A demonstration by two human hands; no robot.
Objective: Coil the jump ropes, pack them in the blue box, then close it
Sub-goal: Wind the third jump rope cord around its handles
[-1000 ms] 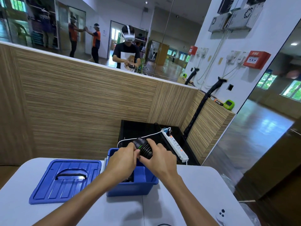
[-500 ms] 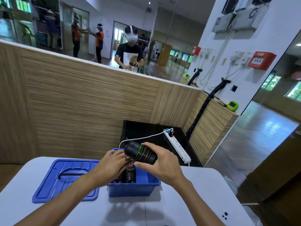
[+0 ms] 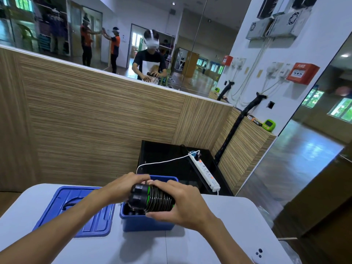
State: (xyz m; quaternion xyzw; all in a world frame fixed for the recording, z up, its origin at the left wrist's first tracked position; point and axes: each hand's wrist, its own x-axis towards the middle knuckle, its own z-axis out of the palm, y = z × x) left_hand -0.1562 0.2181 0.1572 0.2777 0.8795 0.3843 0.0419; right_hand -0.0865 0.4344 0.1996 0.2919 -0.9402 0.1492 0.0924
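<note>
**Coiled rope held just over the open box**

While both hands hold it, the coiled jump rope (image 3: pixel 152 199) hangs directly above the blue box (image 3: pixel 146 223), a little toward the near side of the opening. Its long axis lies almost level, running left to right, with the black handle ends pointing left and slightly down. The right hand (image 3: pixel 182 204) wraps around the wound part, thumb below and fingers over the top. The left hand (image 3: pixel 123 187) curls over the far left end, near the handles; how firmly it grips there I cannot tell. The right hand carries most of the bundle, so I judge that it will lead the lowering, and the way to go is straight down.

The box stands open on the white table (image 3: pixel 219 235). Inside it, under the bundle, dark shapes show, probably other coiled ropes, but they are mostly hidden. The blue lid (image 3: pixel 76 210) lies flat on the table, just beside the box on its left, so closing is not yet done.

Behind the table a white power strip (image 3: pixel 204 171) lies on a black surface.
</note>
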